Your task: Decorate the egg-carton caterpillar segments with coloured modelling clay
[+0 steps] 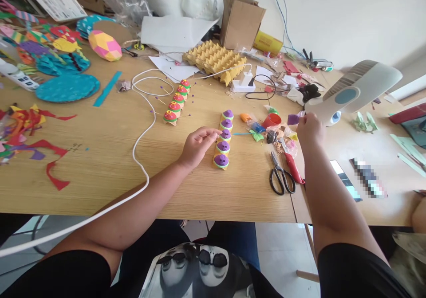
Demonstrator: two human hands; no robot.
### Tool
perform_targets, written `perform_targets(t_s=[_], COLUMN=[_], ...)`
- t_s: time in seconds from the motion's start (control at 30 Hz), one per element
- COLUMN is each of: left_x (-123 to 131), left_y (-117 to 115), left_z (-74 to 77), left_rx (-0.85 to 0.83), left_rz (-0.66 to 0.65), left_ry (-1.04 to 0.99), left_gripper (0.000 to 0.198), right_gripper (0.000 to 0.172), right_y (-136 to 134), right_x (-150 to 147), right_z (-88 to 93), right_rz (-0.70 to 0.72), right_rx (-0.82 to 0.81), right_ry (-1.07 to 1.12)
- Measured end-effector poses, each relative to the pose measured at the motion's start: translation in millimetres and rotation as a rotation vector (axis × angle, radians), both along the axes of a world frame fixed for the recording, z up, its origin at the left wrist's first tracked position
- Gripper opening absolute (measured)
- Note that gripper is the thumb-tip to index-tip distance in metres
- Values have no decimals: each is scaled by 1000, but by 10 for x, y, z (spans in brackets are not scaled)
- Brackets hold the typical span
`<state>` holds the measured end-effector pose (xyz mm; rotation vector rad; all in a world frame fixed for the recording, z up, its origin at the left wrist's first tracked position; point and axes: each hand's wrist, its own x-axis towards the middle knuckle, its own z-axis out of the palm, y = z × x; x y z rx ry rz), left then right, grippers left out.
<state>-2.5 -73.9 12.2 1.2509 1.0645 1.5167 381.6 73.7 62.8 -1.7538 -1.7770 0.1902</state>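
A row of several purple-topped, yellow-and-green painted egg-carton cups [224,140] lies on the wooden table [109,156]. My left hand [197,145] rests beside the row, fingers curled, its fingertips touching the middle cup. My right hand [309,129] reaches farther right, fingers pinched on a small purple piece [293,119], next to a white and blue desk fan [353,92]. A second row of red-and-green cups [176,102] sits farther back left.
Black-handled scissors [281,178] and a red-handled tool [293,167] lie near my right forearm. Small scraps and a red cup [271,120] clutter the middle. A yellow egg tray [214,58], cardboard box [240,21], white cable [143,129] and coloured paper crafts [53,63] surround.
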Motion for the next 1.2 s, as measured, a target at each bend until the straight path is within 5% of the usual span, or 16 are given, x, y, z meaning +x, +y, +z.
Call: perform_targets(t_s=[0.07,0.13,0.27,0.4,0.53,0.67,0.9,1.2], left_x=[-6,-9,0,18,16,2,0,13], left_y=[21,43,72,88,104,114,115,99], left_z=[-10,-24,-41,-44,-51,-47,-54,-15], left_rx=[-12,-20,-58,-81,-93,-115,-150,-136], left_rz=[9,21,26,29,35,13,-89,-139], left_ry=[-27,-55,-105,-176,-206,-200,-289,-341], left_gripper=[33,31,30,32,33,35,33,33], right_gripper=[22,12,20,19,25,25,31,46], right_y=[121,128,-149,-558,-739,-769,-1153,-1269], right_x=[-26,-87,-330,-857,-1488,-1882,-2106,-2189], right_z=[-124,-194,-154,-73,-165,-215,-59,-189], right_rz=[-185,-191,-163,86,314,349,531,612], right_rx=[-20,-41,129,183,-185,-230,-176,-264], right_ry=[-90,-19,269,422,303,350,619,830])
